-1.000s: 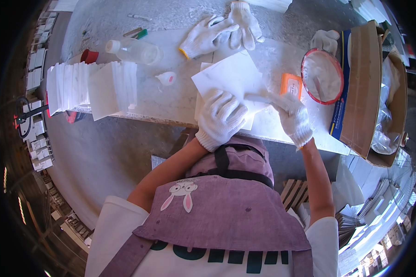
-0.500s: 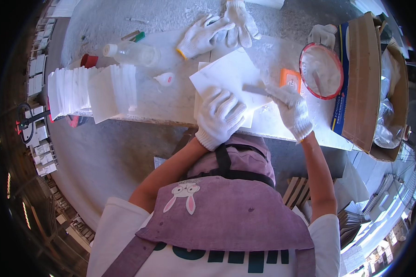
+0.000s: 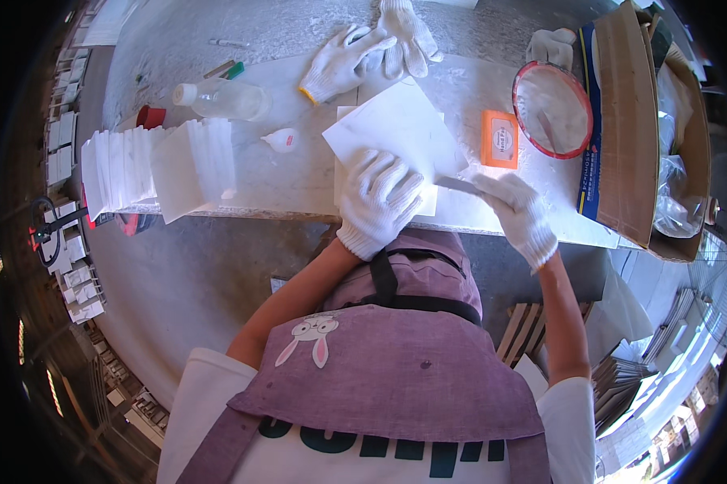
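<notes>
**Pale tabletop point(image 3: 283, 181), skewed tile point(image 3: 396, 121), flat blade point(image 3: 458, 185) at its edge**

From where I stand, the tile lies askew over another white sheet point(image 3: 425, 203) near the tabletop's front edge, just ahead of the purple apron point(image 3: 388, 371). The left hand point(image 3: 380, 198), gloved, lies over the tile's near corner; I can't tell whether its thumb grips underneath. The right hand point(image 3: 515, 214) is closed around the blade, whose tip sits by the tile's right side.

My worry would be a slip: under too light a press, a push from the blade could spin the tile, chip a corner or snag the glove's knit. The upright stack point(image 3: 121, 165) on the left could topple if knocked.

The tile looks smooth, flat and sharp-cornered, the gloves ribbed and woolly. Beyond sit a cloudy plastic bottle point(image 3: 234, 98), a round red-rimmed bowl point(image 3: 564, 154) of something white, and a stiff cardboard box point(image 3: 622, 129).
</notes>
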The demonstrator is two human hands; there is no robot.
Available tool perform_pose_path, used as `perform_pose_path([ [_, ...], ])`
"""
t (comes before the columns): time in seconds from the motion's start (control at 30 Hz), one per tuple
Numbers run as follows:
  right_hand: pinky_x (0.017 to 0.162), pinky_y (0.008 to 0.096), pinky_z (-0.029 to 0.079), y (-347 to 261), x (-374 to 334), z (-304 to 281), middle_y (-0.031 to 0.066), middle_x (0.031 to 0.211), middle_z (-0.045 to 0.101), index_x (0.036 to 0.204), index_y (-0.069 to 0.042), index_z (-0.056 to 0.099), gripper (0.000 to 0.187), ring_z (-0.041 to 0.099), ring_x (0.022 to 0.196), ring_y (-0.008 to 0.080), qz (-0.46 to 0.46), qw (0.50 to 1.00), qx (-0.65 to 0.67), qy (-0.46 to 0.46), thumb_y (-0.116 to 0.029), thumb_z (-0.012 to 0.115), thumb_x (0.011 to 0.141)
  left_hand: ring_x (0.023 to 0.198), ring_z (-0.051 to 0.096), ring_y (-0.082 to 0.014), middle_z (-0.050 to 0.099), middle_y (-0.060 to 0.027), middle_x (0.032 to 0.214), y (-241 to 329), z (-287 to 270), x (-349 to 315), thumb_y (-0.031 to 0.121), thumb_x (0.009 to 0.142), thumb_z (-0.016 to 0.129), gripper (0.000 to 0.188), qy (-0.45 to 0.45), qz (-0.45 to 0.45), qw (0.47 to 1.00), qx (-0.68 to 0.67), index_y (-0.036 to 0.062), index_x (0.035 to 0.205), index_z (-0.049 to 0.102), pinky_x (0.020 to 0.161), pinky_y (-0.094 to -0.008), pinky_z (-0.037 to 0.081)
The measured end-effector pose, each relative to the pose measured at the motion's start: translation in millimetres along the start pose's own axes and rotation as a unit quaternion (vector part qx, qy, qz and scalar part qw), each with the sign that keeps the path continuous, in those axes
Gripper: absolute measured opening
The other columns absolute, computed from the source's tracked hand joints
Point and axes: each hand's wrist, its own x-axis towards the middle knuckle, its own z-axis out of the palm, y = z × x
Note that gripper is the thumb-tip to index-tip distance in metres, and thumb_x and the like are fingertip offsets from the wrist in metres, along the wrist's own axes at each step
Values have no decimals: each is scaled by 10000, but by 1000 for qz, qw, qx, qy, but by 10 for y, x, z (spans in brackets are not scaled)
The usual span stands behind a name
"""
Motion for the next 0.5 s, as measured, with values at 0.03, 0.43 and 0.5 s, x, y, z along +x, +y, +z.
perform_pose_path([
  [0.03, 656, 312, 475, 43, -139, 23, 111, 845, 636, 1215, -52, 671, 306, 571, 690, 216, 19, 1000, 19, 7, -35, 605, 917, 1111, 558, -328, 609, -73, 1135, 7, 1, -1, 269, 741, 755, 304, -5, -5, 1000, 1, 178, 1031, 729, 982, -489, 453],
  [0.43, 711, 217, 456, -510, -749, 808, 25, 965, 603, 1487, -12, 368, 509, 507, 753, 72, 280, 670, 628, 280, -80, 492, 999, 850, 671, -253, 677, -88, 1001, 581, -434, 239, 149, 834, 745, 294, -222, -151, 900, -344, 79, 1112, 679, 761, -354, 536],
  [0.5, 708, 212, 447, -619, -713, 768, 26, 979, 591, 1496, -15, 354, 516, 501, 760, 70, 267, 672, 626, 293, -73, 483, 1000, 956, 658, -222, 657, -126, 1084, 719, -360, 255, 188, 893, 713, 329, -281, -254, 845, -378, 30, 1171, 636, 815, -319, 520],
])
